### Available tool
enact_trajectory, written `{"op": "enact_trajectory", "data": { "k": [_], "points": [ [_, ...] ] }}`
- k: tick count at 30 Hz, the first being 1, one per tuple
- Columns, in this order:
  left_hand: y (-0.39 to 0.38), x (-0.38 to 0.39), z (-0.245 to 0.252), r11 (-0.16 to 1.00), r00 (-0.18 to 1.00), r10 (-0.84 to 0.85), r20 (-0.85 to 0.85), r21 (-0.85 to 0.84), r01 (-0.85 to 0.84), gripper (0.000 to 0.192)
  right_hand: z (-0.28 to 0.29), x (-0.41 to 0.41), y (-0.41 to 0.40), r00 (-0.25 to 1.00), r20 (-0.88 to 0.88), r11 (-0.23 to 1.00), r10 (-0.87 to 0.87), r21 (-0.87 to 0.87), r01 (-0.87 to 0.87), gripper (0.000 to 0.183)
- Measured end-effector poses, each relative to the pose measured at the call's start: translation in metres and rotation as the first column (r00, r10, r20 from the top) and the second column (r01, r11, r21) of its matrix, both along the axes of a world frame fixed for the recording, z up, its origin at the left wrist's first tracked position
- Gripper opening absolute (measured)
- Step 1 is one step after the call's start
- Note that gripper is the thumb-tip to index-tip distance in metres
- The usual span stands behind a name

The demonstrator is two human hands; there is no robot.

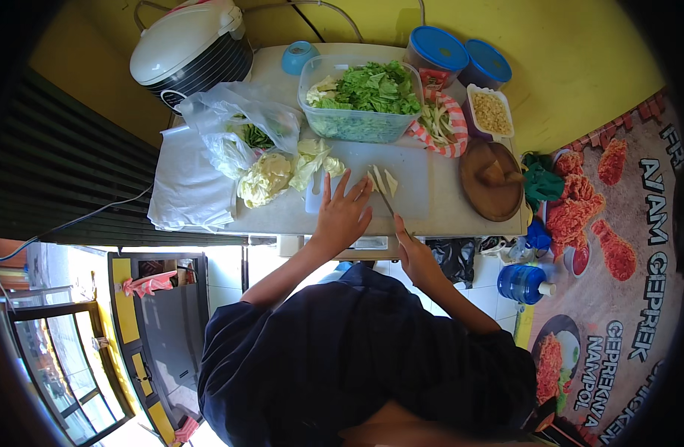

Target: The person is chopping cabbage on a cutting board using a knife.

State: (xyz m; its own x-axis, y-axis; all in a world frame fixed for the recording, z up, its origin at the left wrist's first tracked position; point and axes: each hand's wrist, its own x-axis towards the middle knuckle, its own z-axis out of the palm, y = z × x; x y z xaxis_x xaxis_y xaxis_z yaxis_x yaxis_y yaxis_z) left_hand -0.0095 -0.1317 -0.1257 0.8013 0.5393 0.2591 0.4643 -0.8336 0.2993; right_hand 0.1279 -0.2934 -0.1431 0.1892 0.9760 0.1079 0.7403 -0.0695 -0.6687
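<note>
On a white plastic cutting board, my left hand lies palm down with its fingers spread and nothing gripped. My right hand holds a kitchen knife by the handle. The blade points away from me, beside several thin pale slices. Just beyond my left fingertips is a small cabbage piece. Loose cabbage leaves overlap the board's left edge, next to a partly stripped cabbage head. Whether my left fingertips touch any slice is hard to tell.
Behind the board stands a clear plastic tub of cut leafy greens. A striped bag of pale strips, a tub of peeled cloves and a brown mortar line the right. Leftward are a plastic bag and a rice cooker.
</note>
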Motion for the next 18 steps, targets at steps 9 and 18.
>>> {"op": "enact_trajectory", "data": {
  "k": [9,18],
  "points": [
    [0.025,-0.003,0.004,0.984,0.987,0.016,0.158,-0.18,0.013,0.035,0.042,0.032,0.019,0.927,-0.361,0.995,-0.102,-0.054,0.089,0.053],
    [0.026,-0.011,0.003,0.975,0.991,-0.113,0.066,-0.186,0.124,0.037,0.018,0.039,0.091,0.944,-0.301,0.989,-0.135,0.019,0.147,0.033]
  ]
}}
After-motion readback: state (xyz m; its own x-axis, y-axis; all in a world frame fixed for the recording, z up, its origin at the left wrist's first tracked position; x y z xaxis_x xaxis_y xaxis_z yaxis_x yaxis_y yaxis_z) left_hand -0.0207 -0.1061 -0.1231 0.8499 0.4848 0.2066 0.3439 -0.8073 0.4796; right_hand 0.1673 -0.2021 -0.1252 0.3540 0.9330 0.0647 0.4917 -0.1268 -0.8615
